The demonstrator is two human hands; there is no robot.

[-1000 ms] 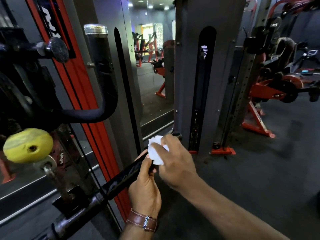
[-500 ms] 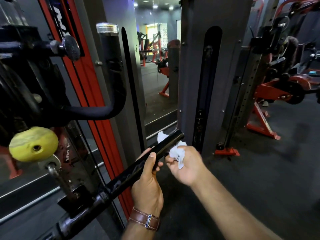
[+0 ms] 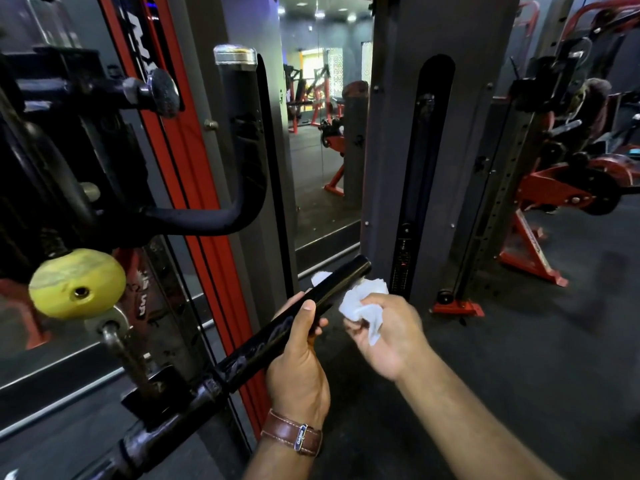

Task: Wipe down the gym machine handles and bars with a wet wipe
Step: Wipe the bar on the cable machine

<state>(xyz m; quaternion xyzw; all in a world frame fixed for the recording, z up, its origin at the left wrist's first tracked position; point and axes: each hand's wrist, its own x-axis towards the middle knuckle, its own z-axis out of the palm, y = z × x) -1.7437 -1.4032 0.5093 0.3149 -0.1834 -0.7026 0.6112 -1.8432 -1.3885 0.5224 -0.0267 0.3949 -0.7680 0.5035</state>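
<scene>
I see the left hand gripping the black handle bar; the right hand pinches the crumpled wet wipe just beside its tip — yellow knob far left.

Wipe: white, plain; crumpled folds show pale grey shading
Handle bar: glossy black; faint swirled print along its length
Curved handle: matte black; silver metal cap on the top end
Knob: yellow-green with dull worn streaks; dark hole in its face
Watch strap: brown leather; silver buckle with a dark blue inset
Frame stripe: red, edged by thin black lines; partial white lettering on black at the top
Column: flat dark grey; black slot down its face
Floor: dark charcoal, finely speckled
Background machines: red frames with black parts
</scene>
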